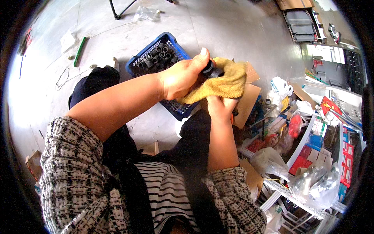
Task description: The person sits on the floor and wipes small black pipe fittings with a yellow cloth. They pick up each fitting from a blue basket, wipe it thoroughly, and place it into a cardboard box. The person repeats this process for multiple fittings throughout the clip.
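My left hand (182,77) grips a black tubular fitting (209,70), with the thumb along its upper side. A yellow cloth (228,83) wraps around the fitting's right end and hangs below it. From beneath, my right hand (220,106) holds this cloth, its fingers mostly hidden in the folds. Below and behind my hands, a blue plastic basket (182,52) stands tilted in view on the floor. Several black tubular fittings (160,54) fill it, partly covered by my left hand and forearm.
Opened cardboard (248,102) lies just right of my right hand. Farther right, metal shelving (301,140) holds bags and boxes. A green strip (79,52) and a clear plastic bag (145,13) lie on the concrete floor (228,32). Black stand legs (117,16) reach in at the top.
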`<move>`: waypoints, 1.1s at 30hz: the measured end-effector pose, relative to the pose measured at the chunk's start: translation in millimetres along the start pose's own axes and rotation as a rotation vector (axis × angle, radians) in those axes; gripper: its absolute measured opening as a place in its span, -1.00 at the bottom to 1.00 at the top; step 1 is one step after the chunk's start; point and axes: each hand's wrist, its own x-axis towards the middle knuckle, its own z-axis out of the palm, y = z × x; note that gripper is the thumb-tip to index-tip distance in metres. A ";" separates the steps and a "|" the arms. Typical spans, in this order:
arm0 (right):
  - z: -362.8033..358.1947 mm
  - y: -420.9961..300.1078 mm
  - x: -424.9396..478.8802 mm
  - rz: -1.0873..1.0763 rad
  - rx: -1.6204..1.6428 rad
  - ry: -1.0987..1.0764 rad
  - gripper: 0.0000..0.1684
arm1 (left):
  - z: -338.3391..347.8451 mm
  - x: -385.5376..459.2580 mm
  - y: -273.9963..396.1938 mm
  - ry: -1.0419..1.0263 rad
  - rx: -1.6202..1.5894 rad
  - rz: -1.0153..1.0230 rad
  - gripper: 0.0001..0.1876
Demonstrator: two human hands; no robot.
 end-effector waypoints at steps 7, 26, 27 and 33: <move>14.7 -1.5 1.4 0.016 0.027 0.136 -0.72 | -11.6 7.4 -13.9 0.035 0.683 0.457 -0.76; 6.8 -10.6 1.7 0.183 -0.032 0.053 -0.77 | -10.3 7.7 -22.0 0.141 0.582 0.397 -0.65; 8.9 -8.3 1.2 0.065 -0.087 0.013 -0.72 | -8.9 5.9 -16.4 0.158 0.516 0.295 -0.58; -7.9 -6.4 -6.1 0.331 0.252 0.129 -0.56 | 9.4 9.2 -10.0 0.099 -0.102 -0.001 -0.48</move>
